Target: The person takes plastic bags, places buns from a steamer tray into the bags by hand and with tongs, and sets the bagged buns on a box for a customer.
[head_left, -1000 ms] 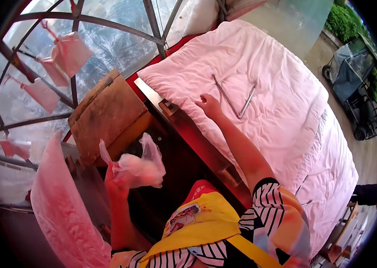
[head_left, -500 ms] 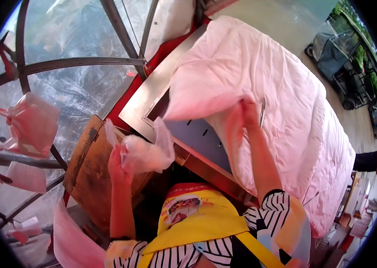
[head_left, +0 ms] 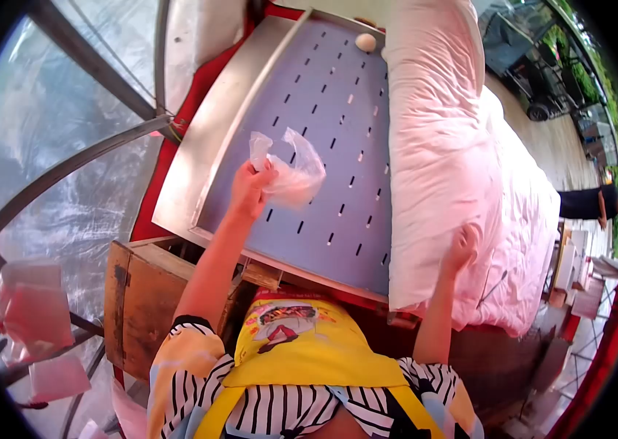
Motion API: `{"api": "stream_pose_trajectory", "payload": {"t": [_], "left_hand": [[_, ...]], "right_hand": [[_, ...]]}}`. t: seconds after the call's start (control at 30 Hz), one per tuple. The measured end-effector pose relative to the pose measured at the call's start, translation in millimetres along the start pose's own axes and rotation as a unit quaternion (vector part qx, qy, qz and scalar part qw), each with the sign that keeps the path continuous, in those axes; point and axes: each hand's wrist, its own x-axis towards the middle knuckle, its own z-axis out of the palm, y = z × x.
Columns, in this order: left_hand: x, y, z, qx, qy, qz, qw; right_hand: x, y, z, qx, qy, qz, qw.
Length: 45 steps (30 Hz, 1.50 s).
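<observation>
Swinging over toward three o'clock since half a second ago, the pink quilt point(head_left: 437, 124) is now baring a slotted blue panel point(head_left: 261, 190), and my clear plastic bag point(head_left: 302, 172) is showing over that panel instead of near the wooden box point(head_left: 133, 314). Going from the left, pale bags point(head_left: 31, 304) are hanging far out at eight o'clock, with the box sitting closer in on the same bearing. My left hand point(head_left: 252, 189) is reaching toward ten o'clock, its fingers clamping together on the gathered top of the clear bag, which is bulging with something pale just right of my knuckles. My yellow apron point(head_left: 294, 358) is filling six o'clock. One round pale item point(head_left: 365, 42) is resting on the panel near half past twelve, close beside the quilt's fold. At three o'clock my right hand point(head_left: 462, 247) is lying against the quilt with curled fingers; I cannot tell whether they are pinching cloth. Farther out at three, a dark sleeve point(head_left: 583, 203) is showing, and a wheeled cart point(head_left: 521, 62) is standing at two.
</observation>
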Motion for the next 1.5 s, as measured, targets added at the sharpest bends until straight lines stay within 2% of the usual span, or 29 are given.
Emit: {"api": "stream_pose_trajectory", "payload": {"t": [0.07, 0.1, 0.13, 0.17, 0.23, 0.27, 0.33, 0.37, 0.43, 0.47, 0.53, 0.57, 0.67, 0.73, 0.8, 0.83, 0.87, 0.9, 1.0, 1.1, 1.17, 1.2, 1.27, 1.3, 1.33, 1.37, 1.4, 1.43, 1.5], "left_hand": [[7.4, 5.8, 24.0, 0.020, -0.026, -0.030, 0.999], [16.8, 3.5, 28.1, 0.029, -0.036, -0.040, 0.998], [28.9, -5.4, 26.9, 0.051, -0.081, -0.045, 0.994], [38.7, -15.1, 24.5, 0.048, -0.081, -0.055, 0.994], [59.8, -30.2, 20.7, 0.045, -0.084, -0.077, 0.992], [64.6, -30.3, 20.4, 0.034, -0.100, -0.067, 0.992], [87.5, -47.8, -2.1, 0.097, -0.063, -0.008, 0.993], [98.5, -62.5, -12.2, 0.124, -0.046, 0.020, 0.991], [112.5, -91.5, -44.4, 0.316, 0.013, 0.032, 0.948], [119.0, -98.2, -63.3, 0.413, 0.037, 0.039, 0.909], [115.4, -80.5, -84.4, 0.516, 0.142, 0.127, 0.835], [122.2, -70.8, -88.2, 0.559, 0.193, 0.178, 0.786], [107.5, -0.7, 13.3, 0.490, 0.026, 0.300, 0.818], [120.5, -30.0, 58.7, 0.439, -0.180, 0.391, 0.789], [144.3, -69.3, 54.4, 0.520, -0.264, 0.316, 0.748], [148.3, -75.6, 47.2, 0.598, -0.234, 0.246, 0.726], [148.7, -79.6, 35.0, 0.669, -0.202, 0.171, 0.694], [148.4, -80.7, 23.7, 0.733, -0.167, 0.093, 0.652], [146.9, -75.4, -1.4, 0.817, -0.082, 0.046, 0.569], [156.0, -51.7, -4.9, 0.810, -0.048, -0.039, 0.583], [164.7, -53.0, -20.1, 0.818, -0.034, -0.005, 0.574], [167.5, -53.1, -25.7, 0.821, -0.026, 0.011, 0.570], [176.4, -46.0, -28.4, 0.829, -0.036, -0.028, 0.557], [181.5, -43.8, -28.4, 0.833, -0.039, -0.048, 0.550], [182.4, -42.6, -26.5, 0.827, -0.032, -0.047, 0.559], [181.1, -41.2, -23.2, 0.822, -0.027, -0.047, 0.567], [180.5, -39.5, -21.1, 0.817, -0.021, -0.046, 0.575], [177.9, -35.9, -21.1, 0.833, -0.051, 0.002, 0.551], [173.7, -39.5, -20.8, 0.848, -0.113, 0.090, 0.510]], "right_hand": [[-27.2, -149.6, 80.6, 0.071, -0.218, -0.125, 0.965], [-38.4, -178.5, 120.2, 0.140, -0.301, -0.133, 0.934], [-43.9, -190.5, 156.5, 0.147, -0.394, -0.188, 0.888], [-54.6, -210.9, 190.7, 0.181, -0.446, -0.191, 0.856], [-50.7, -185.6, 257.2, 0.003, -0.502, -0.427, 0.752], [-53.0, -172.9, 265.6, -0.099, -0.550, -0.371, 0.742], [-50.3, -157.6, 283.5, -0.303, -0.615, -0.246, 0.685], [-50.8, -141.9, 291.3, -0.342, -0.593, -0.238, 0.689], [-54.2, -110.4, 295.2, -0.425, -0.555, -0.223, 0.680], [-49.2, -101.9, 296.7, -0.422, -0.520, -0.219, 0.710], [-46.1, -97.6, 296.5, -0.409, -0.450, -0.202, 0.767], [-47.3, -98.0, 299.9, -0.401, -0.461, -0.213, 0.762], [-42.8, -115.5, 306.7, -0.381, -0.509, -0.189, 0.748], [-31.4, -131.8, 322.6, -0.362, -0.569, -0.106, 0.731], [-25.5, -114.5, 339.4, -0.286, -0.492, -0.170, 0.805], [-24.6, -101.9, 344.5, -0.246, -0.450, -0.197, 0.835], [-24.7, -89.3, 352.4, -0.319, -0.485, -0.227, 0.782], [-23.3, -92.9, 358.1, -0.332, -0.484, -0.196, 0.785], [-23.0, -100.6, 375.8, -0.364, -0.494, -0.130, 0.778], [-24.8, -100.9, 383.1, -0.385, -0.500, -0.116, 0.767], [-23.6, -105.1, 378.7, -0.384, -0.490, -0.145, 0.769], [-20.7, -98.1, 376.7, -0.320, -0.490, -0.171, 0.792], [-10.1, -73.4, 372.8, -0.186, -0.486, -0.219, 0.825], [1.8, -74.8, 369.6, -0.077, -0.517, -0.084, 0.849], [13.5, -80.4, 362.3, 0.034, -0.534, 0.056, 0.843], [22.9, -80.9, 356.6, 0.143, -0.533, 0.197, 0.810], [29.2, -69.6, 357.2, 0.254, -0.481, 0.261, 0.797], [33.6, -56.4, 360.3, 0.360, -0.419, 0.321, 0.769], [70.1, -29.0, 375.4, 0.575, -0.244, 0.388, 0.678]]}}
